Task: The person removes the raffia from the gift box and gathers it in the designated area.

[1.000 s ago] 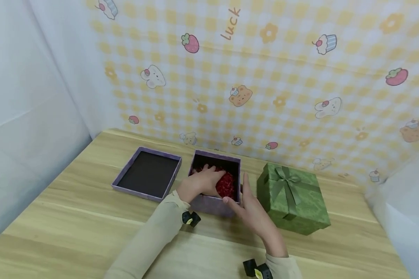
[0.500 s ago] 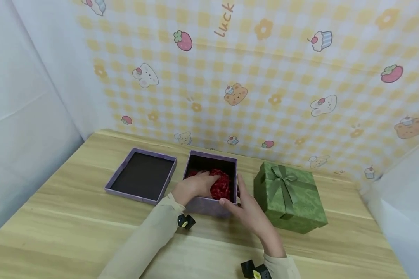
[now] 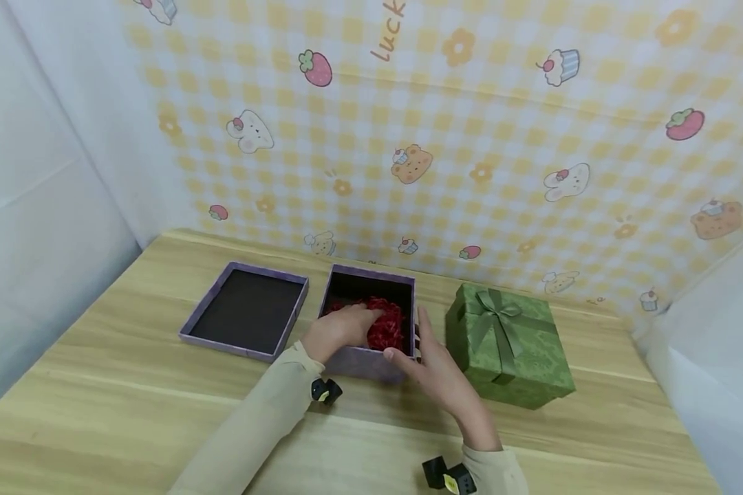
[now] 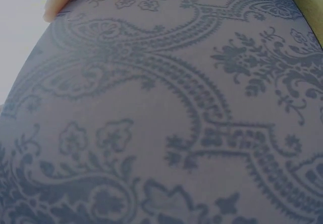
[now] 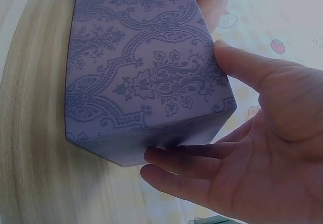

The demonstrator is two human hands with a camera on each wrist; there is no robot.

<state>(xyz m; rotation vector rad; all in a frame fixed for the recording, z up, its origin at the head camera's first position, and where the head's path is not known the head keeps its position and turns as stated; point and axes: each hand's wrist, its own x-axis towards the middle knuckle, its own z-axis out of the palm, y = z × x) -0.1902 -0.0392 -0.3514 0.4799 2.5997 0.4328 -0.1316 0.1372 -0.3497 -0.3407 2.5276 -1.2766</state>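
Observation:
An uncovered purple box [image 3: 362,364] with a dark inside stands at mid-table, its ornate pattern clear in the right wrist view. Red shredded paper [image 3: 386,331] fills part of it. Over the front rim reaches my left hand [image 3: 342,328], resting on the shreds; its fingertips are partly hidden in them. At the box's front right corner, my right hand [image 3: 439,375] has its thumb against the front rim and its fairly straight fingers [image 5: 192,163] touching the side wall. The left wrist view is mostly the box's patterned wall [image 4: 151,98], with a fingertip at the upper left.
To the left, a purple lid [image 3: 244,309] lies with its black inside up. A green gift box [image 3: 514,347] with a ribbon bow stands right of my right hand. Behind the wooden table [image 3: 130,385] hangs a yellow checked cloth [image 3: 347,124].
My left hand has moved lower into the purple box, from spread over the shreds to pressed among them. The right hand stays at the corner. The head view has shifted slightly.

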